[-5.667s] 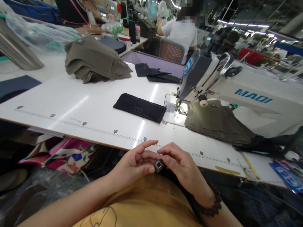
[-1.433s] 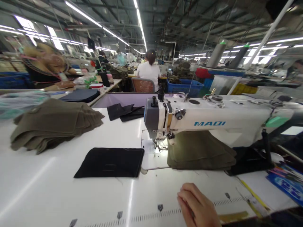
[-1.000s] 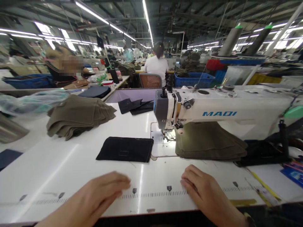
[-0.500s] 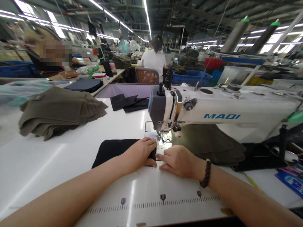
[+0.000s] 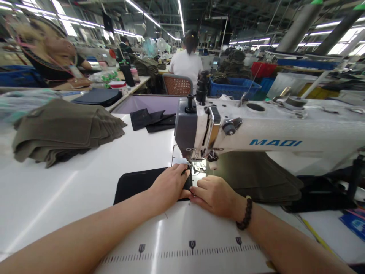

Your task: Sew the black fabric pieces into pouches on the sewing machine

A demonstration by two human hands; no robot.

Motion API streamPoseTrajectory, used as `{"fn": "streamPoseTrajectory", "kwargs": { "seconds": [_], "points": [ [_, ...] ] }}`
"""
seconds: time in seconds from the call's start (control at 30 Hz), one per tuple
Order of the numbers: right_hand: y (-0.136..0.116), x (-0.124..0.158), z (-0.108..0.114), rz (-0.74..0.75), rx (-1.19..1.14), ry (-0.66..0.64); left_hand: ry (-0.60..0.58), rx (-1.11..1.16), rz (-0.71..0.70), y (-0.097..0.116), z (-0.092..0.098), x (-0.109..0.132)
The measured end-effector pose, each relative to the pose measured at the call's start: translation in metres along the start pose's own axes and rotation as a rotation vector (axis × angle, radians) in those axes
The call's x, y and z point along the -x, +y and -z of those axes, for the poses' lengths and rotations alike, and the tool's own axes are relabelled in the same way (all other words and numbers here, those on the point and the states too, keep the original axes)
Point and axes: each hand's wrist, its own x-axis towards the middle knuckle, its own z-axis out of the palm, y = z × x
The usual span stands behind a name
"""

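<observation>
A black fabric piece (image 5: 137,182) lies on the white sewing table, its right edge beside the lit needle plate (image 5: 199,167) of the sewing machine (image 5: 242,131). My left hand (image 5: 172,182) rests over its right end, fingers bent near the presser foot and thumb at the near side, holding the cloth. At the near right corner of the fabric, my right hand (image 5: 215,196) is closed, with thumb and forefinger pinching the edge; the other fingers are curled in. The exact grip under the fingertips is partly hidden.
A stack of olive fabric pieces (image 5: 65,129) lies left, and another olive stack (image 5: 256,179) sits beneath the machine arm. Dark scraps (image 5: 152,121) lie behind the needle area. A ruler scale (image 5: 192,251) marks the front edge. Co-workers sit beyond the table.
My right hand has closed in on the fabric's right edge and now touches it beside my left thumb. The black fabric has shifted slightly right. The camera view has moved a little.
</observation>
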Motion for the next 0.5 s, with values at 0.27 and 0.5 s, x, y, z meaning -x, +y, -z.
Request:
{"fn": "streamPoseTrajectory", "kwargs": {
  "seconds": [0.27, 0.5],
  "points": [
    [0.003, 0.002, -0.003, 0.02, -0.053, 0.106, 0.076, 0.028, -0.01, -0.002, -0.011, 0.004],
    [0.003, 0.001, -0.003, 0.027, -0.089, 0.117, 0.094, 0.037, -0.044, -0.005, -0.014, 0.004]
  ]
}}
